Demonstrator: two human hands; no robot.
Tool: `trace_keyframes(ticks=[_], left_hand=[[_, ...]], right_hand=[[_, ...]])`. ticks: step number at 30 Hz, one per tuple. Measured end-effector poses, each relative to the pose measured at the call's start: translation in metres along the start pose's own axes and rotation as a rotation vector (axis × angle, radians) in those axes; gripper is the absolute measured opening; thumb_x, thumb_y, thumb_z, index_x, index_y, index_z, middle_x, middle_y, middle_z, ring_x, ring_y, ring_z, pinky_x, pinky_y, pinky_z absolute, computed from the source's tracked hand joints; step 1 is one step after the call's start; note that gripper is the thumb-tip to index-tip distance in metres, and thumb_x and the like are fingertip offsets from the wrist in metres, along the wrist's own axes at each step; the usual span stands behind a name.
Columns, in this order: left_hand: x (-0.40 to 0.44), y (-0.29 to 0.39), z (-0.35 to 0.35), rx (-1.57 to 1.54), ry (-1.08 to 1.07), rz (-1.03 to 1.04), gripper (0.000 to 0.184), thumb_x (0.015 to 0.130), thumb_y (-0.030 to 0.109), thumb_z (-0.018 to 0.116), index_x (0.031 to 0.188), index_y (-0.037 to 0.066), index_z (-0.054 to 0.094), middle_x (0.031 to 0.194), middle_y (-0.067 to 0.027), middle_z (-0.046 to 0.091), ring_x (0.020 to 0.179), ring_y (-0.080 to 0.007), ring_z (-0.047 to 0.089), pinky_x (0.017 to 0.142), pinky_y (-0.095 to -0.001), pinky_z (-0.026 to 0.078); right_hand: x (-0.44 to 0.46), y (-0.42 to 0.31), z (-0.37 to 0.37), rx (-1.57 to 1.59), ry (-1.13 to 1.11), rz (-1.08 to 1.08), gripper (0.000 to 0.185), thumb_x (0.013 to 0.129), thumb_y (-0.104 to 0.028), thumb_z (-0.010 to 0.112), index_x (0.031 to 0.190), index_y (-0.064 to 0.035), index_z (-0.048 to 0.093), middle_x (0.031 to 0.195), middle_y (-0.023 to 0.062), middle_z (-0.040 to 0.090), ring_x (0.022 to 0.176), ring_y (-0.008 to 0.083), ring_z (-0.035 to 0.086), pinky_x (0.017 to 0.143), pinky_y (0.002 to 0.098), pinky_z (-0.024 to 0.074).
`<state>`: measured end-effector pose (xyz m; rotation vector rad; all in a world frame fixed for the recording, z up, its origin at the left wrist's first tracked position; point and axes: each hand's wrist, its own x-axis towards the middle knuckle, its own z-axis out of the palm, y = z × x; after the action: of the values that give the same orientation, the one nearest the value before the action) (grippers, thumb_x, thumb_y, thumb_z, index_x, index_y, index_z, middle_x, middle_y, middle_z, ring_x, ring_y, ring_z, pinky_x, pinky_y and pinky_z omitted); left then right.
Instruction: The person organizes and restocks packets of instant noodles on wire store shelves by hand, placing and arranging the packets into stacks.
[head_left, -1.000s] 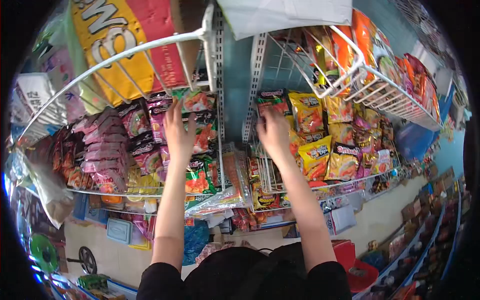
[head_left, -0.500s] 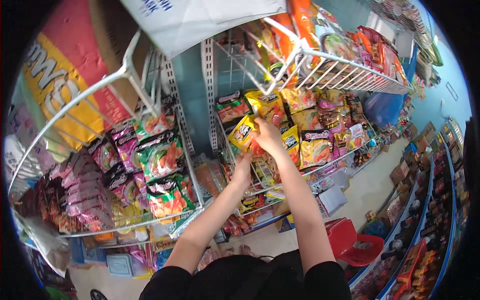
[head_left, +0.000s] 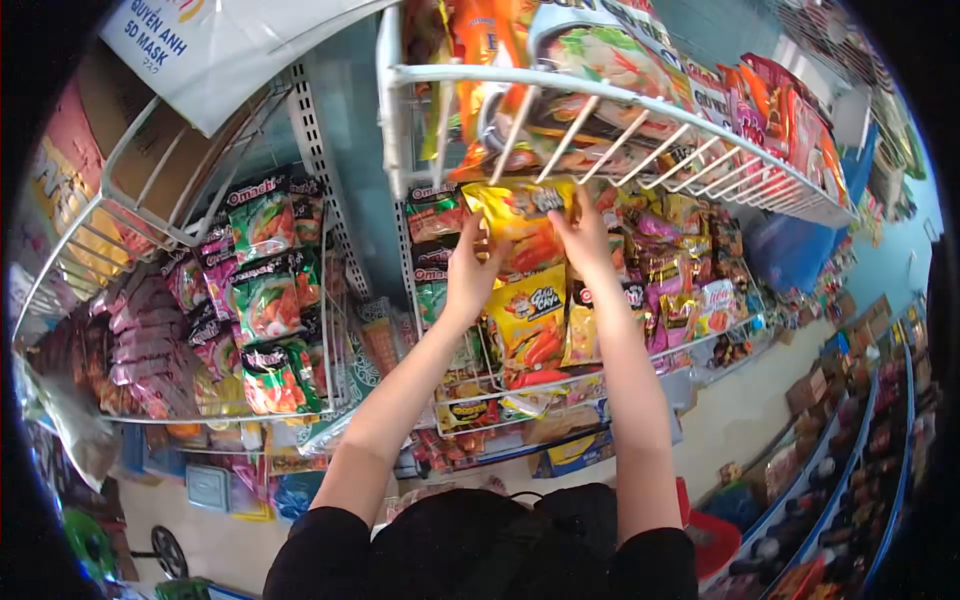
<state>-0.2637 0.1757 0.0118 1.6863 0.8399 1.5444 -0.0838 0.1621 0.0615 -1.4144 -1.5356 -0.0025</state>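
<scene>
Yellow packet [head_left: 522,225] held at both sides above lower wire basket [head_left: 565,382], just under upper rack [head_left: 615,93]. Left hand [head_left: 472,275] grips its left edge, right hand [head_left: 587,240] its right, fingers partly curled. Looks light; glossy film probably slippery and crinkly, contents likely brittle, so best held by side edges, no hard squeeze. Pillow-shaped, creased. Similar lower packet [head_left: 527,315] below. Basket and rack: thin, stiff white wire.
</scene>
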Motion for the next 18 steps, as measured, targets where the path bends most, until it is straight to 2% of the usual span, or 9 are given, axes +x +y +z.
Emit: trace_keyframes(ticks=[1,2,4,5,6,9,12,15,18], left_hand=[[0.0,0.008,0.005,0.124,0.008,0.021,0.053,0.078,0.01,0.068,0.126,0.002,0.048,0.092,-0.0142,0.063,0.076,-0.0201,0.061,0.065,-0.0309,0.048],[0.0,-0.006,0.013,0.146,0.002,-0.035,0.051,0.078,0.009,0.068,0.125,0.002,0.05,0.091,-0.0142,0.063,0.077,-0.0212,0.062,0.065,-0.0311,0.048],[0.0,-0.01,0.017,0.198,-0.009,-0.068,0.045,0.078,0.009,0.067,0.12,0.0,0.054,0.094,-0.0163,0.06,0.083,-0.0253,0.062,0.067,-0.0319,0.049],[-0.002,-0.006,0.016,0.25,-0.012,-0.011,0.044,0.078,0.008,0.066,0.12,0.0,0.054,0.096,-0.0173,0.058,0.084,-0.0266,0.062,0.068,-0.032,0.05],[-0.005,-0.005,0.015,0.308,-0.02,0.044,0.043,0.078,0.008,0.064,0.12,-0.001,0.053,0.098,-0.0183,0.055,0.085,-0.0279,0.061,0.07,-0.0321,0.05],[-0.013,-0.013,0.012,0.209,-0.063,0.049,0.038,0.08,0.003,0.058,0.118,0.001,0.055,0.102,-0.0186,0.051,0.082,-0.028,0.06,0.072,-0.031,0.051],[-0.009,-0.009,-0.005,0.324,-0.02,-0.01,0.033,0.084,0.011,0.058,0.115,-0.001,0.057,0.091,-0.0197,0.06,0.079,-0.0299,0.061,0.071,-0.0346,0.049],[-0.011,-0.01,-0.041,0.386,0.104,-0.027,0.03,0.085,0.017,0.056,0.11,-0.001,0.058,0.089,-0.0201,0.063,0.081,-0.033,0.062,0.072,-0.0384,0.048],[-0.03,-0.006,-0.074,0.668,0.107,-0.005,0.03,0.085,0.019,0.056,0.109,0.001,0.059,0.09,-0.0195,0.063,0.083,-0.0343,0.062,0.072,-0.0392,0.049]], right_hand=[[-0.005,-0.015,0.003,0.119,0.165,-0.025,0.064,0.084,-0.02,0.06,0.134,0.0057,0.028,0.137,0.0302,0.031,0.127,0.0456,0.03,0.105,0.0468,0.0291],[-0.014,-0.028,-0.001,-0.097,0.219,-0.017,0.064,0.086,-0.018,0.057,0.135,0.0079,0.024,0.138,0.0302,0.028,0.128,0.0466,0.026,0.106,0.0452,0.0287],[-0.026,-0.045,0.0,-0.187,0.218,-0.283,0.058,0.086,-0.017,0.054,0.134,0.0032,0.029,0.13,0.0276,0.038,0.12,0.0425,0.039,0.102,0.0462,0.0326],[-0.031,-0.053,-0.002,-0.271,0.039,-0.249,0.051,0.084,-0.014,0.055,0.129,0.0015,0.037,0.121,0.0226,0.045,0.113,0.0374,0.046,0.094,0.046,0.038],[-0.039,-0.044,0.011,-0.251,0.062,-0.364,0.039,0.083,-0.013,0.058,0.119,0.0006,0.049,0.115,0.0164,0.05,0.105,0.0353,0.05,0.089,0.0442,0.0425],[-0.05,-0.035,0.027,-0.474,-0.018,-0.447,0.034,0.082,-0.017,0.058,0.11,0.0007,0.053,0.111,0.0121,0.051,0.105,0.0317,0.051,0.084,0.0415,0.0452],[-0.056,-0.041,0.028,-0.362,-0.067,-0.338,0.035,0.084,-0.016,0.057,0.114,0.0015,0.051,0.115,0.0148,0.05,0.108,0.0334,0.05,0.086,0.0425,0.045],[-0.078,-0.077,0.021,0.053,-0.062,-0.363,0.039,0.086,-0.008,0.054,0.123,-0.0007,0.047,0.119,0.0183,0.05,0.111,0.036,0.048,0.09,0.0414,0.0435],[-0.119,-0.102,0.051,0.518,-0.237,-0.135,0.042,0.087,-0.01,0.056,0.126,-0.0012,0.046,0.129,0.016,0.045,0.118,0.0289,0.046,0.096,0.0353,0.0395]])
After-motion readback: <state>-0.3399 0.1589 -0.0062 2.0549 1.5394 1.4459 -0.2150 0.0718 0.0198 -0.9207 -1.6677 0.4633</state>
